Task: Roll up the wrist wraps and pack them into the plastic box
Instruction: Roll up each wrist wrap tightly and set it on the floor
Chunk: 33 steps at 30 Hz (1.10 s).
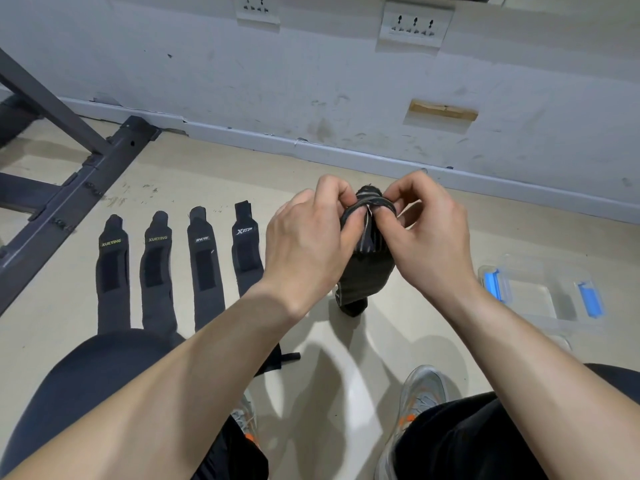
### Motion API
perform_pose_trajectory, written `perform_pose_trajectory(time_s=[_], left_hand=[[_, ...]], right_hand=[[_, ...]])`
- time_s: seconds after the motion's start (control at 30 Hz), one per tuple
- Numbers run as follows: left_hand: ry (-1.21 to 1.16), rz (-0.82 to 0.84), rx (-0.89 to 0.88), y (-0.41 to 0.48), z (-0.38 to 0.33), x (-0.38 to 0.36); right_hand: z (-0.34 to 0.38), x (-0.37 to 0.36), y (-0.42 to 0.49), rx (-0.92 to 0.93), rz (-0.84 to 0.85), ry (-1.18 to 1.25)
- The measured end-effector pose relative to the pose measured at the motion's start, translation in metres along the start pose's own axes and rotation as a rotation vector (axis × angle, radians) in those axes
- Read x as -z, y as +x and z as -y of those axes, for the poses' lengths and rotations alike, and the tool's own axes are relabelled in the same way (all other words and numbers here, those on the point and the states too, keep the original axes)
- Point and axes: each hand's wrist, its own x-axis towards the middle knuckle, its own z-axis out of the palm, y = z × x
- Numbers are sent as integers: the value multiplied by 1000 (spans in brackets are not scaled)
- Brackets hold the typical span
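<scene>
While both hands work at the top of a black wrist wrap with thin grey stripes point(367, 268), we judge the first roll barely begun. The left hand point(304, 244) pinches the upper end with thumb and curled fingers, the right hand point(433, 237) pinches it from the other side. The tail hangs down between the wrists; whether it touches the floor we can't tell. Left of the left hand, four flat black wrist wraps with printed labels point(204, 268) lie side by side, unrolled. Below and right of the right hand sits the clear plastic box with blue latches point(533, 268), and it looks to us as though nothing is packed in it. So we make it at least five to roll and pack. Underneath is a pale beige floor point(194, 168); beyond the hands a scuffed white wall point(311, 81) with sockets point(415, 24); far left of the left hand, a dark metal frame point(86, 161).
</scene>
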Motion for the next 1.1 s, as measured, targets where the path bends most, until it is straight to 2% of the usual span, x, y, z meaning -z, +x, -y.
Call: perform_pose_trajectory(time_s=[0.17,0.3,0.47,0.53,0.63,0.7,0.83,0.93,1.1], left_hand=[[-145,81,-6,4,9,-4],[-155,41,-46,8,11,-2],[-240,-26,7,17,21,4],[-271,-51,41,21,26,6],[-361,-50,111,24,27,8],[-507,2,208,24,25,8],[-801,239,398,24,24,10],[-808,363,365,22,28,8],[-805,335,403,22,33,6]], right_hand=[[-3,0,2,-55,1,25],[-2,1,4,-177,58,219],[-10,4,7,-260,474,451],[-12,3,5,-215,540,440],[-12,0,3,-229,531,473],[-11,1,4,-271,509,524],[-10,3,6,-297,457,555],[-9,4,7,-341,398,598],[-5,5,9,-380,342,658]])
